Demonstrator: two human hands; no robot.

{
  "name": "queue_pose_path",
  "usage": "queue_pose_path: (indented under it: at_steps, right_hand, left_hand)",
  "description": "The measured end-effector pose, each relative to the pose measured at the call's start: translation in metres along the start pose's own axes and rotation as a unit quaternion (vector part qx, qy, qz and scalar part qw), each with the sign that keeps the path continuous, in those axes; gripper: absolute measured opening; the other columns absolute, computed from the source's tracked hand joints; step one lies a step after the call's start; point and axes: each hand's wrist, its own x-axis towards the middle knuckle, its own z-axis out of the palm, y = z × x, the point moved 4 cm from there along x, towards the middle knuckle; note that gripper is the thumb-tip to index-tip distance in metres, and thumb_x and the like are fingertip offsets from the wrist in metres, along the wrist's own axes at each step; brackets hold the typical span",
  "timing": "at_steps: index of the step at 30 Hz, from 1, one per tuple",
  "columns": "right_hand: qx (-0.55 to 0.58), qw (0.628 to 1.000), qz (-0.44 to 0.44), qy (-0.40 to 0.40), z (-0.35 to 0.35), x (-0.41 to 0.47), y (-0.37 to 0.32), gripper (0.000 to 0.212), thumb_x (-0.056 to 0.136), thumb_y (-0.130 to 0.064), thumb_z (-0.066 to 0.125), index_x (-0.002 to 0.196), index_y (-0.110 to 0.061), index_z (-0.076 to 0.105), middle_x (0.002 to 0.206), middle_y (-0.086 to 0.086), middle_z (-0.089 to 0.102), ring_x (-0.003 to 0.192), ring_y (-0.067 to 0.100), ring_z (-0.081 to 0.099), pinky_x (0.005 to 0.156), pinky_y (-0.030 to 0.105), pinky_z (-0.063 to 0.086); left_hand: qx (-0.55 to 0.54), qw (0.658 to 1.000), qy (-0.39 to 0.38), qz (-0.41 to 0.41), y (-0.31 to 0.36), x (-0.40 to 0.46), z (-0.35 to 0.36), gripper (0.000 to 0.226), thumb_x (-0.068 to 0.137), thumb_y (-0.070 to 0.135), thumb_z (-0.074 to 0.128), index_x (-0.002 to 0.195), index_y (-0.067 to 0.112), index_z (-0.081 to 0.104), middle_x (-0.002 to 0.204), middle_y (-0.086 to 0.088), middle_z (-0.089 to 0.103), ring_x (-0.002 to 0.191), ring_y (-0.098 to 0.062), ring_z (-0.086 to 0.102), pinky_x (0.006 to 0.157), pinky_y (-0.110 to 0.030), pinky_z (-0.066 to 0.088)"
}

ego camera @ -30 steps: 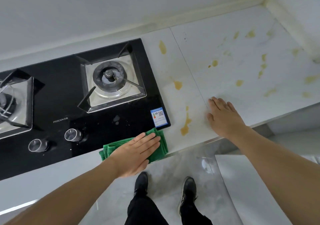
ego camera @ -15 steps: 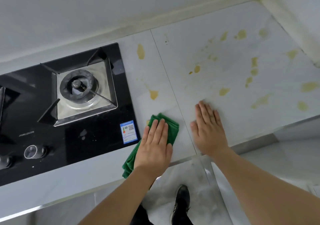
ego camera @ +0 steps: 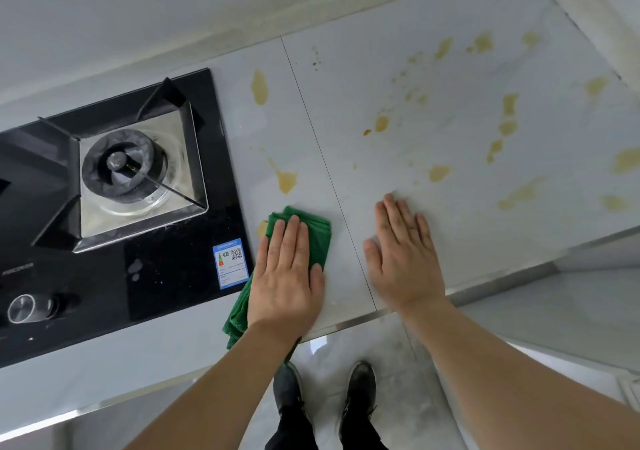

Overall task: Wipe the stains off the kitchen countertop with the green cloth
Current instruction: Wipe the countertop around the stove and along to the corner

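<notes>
A person stands at a pale kitchen countertop (ego camera: pixel 433 110), seen from above, both bare forearms reaching onto it. The left hand (ego camera: pixel 287 273) lies flat on a folded green cloth (ego camera: pixel 313 228), fingers straight and close together, pressing it against the countertop just right of the black gas hob (ego camera: pixel 114 214). The cloth's far edge shows beyond the fingertips, and its near end hangs slightly over the counter's front edge beside the wrist. A small yellow stain (ego camera: pixel 262 228) peeks out at the cloth's left side, touching it. Another yellowish splash (ego camera: pixel 286 180) sits just beyond the cloth, further from the person. The right hand (ego camera: pixel 403 259) rests palm down on bare countertop to the right of the cloth, fingers straight and slightly spread, holding nothing. Many more yellow-brown stains (ego camera: pixel 505 127) scatter across the surface beyond and to the right of that hand. A blue label (ego camera: pixel 230 262) is stuck on the hob's near right corner, next to the cloth. Dark shoes (ego camera: pixel 360 384) show on the floor below.
</notes>
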Motion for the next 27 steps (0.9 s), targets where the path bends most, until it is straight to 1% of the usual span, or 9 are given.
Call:
queue_pose_path:
  at_steps: [3,5,7,10,12,15,19,23,27]
  right_hand:
    - [-0.007,1.000,0.002,0.011,0.001,-0.001,-0.001,0.061,0.096,-0.034,0.028,0.150,-0.005,0.030,0.159,0.009,0.024,0.148,0.022,0.016,0.120,0.046,0.013]
    - [-0.010,1.000,-0.001,-0.001,0.002,-0.002,-0.001,0.061,0.097,-0.035,0.024,0.150,-0.005,0.028,0.159,0.009,0.022,0.148,0.023,0.015,0.120,0.046,0.013]
    - [-0.013,1.000,-0.008,0.000,0.001,0.000,0.001,0.062,0.097,-0.037,0.021,0.150,-0.005,0.029,0.159,0.010,0.023,0.148,0.024,0.016,0.120,0.046,0.012]
    - [-0.016,0.999,-0.039,0.013,-0.006,-0.002,-0.006,0.058,0.098,-0.034,0.024,0.145,-0.004,0.040,0.155,0.010,0.033,0.145,0.027,0.027,0.119,0.047,0.018]
    - [-0.013,0.998,-0.055,0.018,-0.008,0.003,-0.013,0.056,0.099,-0.033,0.024,0.143,-0.004,0.043,0.154,0.010,0.035,0.143,0.028,0.029,0.118,0.047,0.019]
    - [0.002,0.998,-0.059,0.007,-0.009,0.025,-0.024,0.058,0.099,-0.035,0.021,0.145,-0.005,0.040,0.156,0.009,0.032,0.144,0.028,0.027,0.119,0.045,0.017]
    - [-0.009,0.999,-0.047,-0.016,0.005,0.047,-0.027,0.062,0.097,-0.038,0.016,0.150,-0.008,0.031,0.160,0.006,0.022,0.148,0.024,0.016,0.121,0.041,0.008]
    - [-0.008,0.999,-0.046,0.016,0.008,0.047,-0.026,0.056,0.099,-0.033,0.029,0.148,-0.007,0.036,0.158,0.008,0.027,0.147,0.023,0.019,0.120,0.044,0.015]
    - [-0.004,0.999,-0.037,-0.001,0.005,0.049,-0.026,0.056,0.099,-0.032,0.026,0.149,-0.008,0.033,0.158,0.006,0.026,0.148,0.021,0.017,0.120,0.043,0.014]
  left_hand:
    - [-0.064,0.984,0.027,-0.165,0.012,0.026,-0.006,0.069,0.098,0.037,0.020,0.157,0.005,0.006,0.166,-0.008,0.001,0.153,-0.023,-0.007,0.123,-0.042,-0.007]
    - [-0.086,0.972,0.021,-0.218,0.019,0.039,-0.009,0.069,0.099,0.037,0.019,0.157,0.004,0.000,0.166,-0.010,-0.005,0.152,-0.025,-0.011,0.122,-0.044,-0.009]
    - [-0.079,0.980,0.013,-0.181,0.018,0.038,-0.009,0.069,0.100,0.040,0.016,0.157,0.006,-0.004,0.166,-0.009,-0.009,0.152,-0.025,-0.014,0.122,-0.044,-0.011]
    - [-0.027,0.998,0.003,-0.049,0.008,0.010,-0.011,0.071,0.096,0.044,0.004,0.158,0.008,0.002,0.166,-0.007,-0.005,0.152,-0.024,-0.013,0.122,-0.043,-0.013]
    - [0.016,1.000,-0.019,0.000,0.005,0.001,-0.007,0.074,0.094,0.044,-0.001,0.158,0.008,0.001,0.166,-0.007,-0.006,0.151,-0.024,-0.015,0.121,-0.044,-0.014]
    - [0.035,0.999,-0.019,-0.001,0.004,0.005,-0.004,0.071,0.095,0.042,0.001,0.156,0.005,0.000,0.166,-0.009,-0.006,0.151,-0.025,-0.016,0.120,-0.044,-0.016]
    - [0.020,1.000,-0.001,-0.012,0.000,0.011,0.001,0.066,0.100,0.039,0.015,0.156,0.005,0.011,0.166,-0.010,0.004,0.153,-0.025,-0.005,0.121,-0.045,-0.006]
    - [0.004,1.000,0.013,-0.019,-0.003,0.024,-0.001,0.067,0.098,0.037,0.023,0.155,0.003,0.019,0.165,-0.011,0.012,0.153,-0.026,0.002,0.122,-0.046,0.000]
    - [-0.006,0.997,0.012,-0.075,-0.009,0.064,-0.011,0.071,0.096,0.039,0.021,0.156,0.003,0.015,0.165,-0.012,0.009,0.153,-0.028,0.002,0.123,-0.048,0.000]
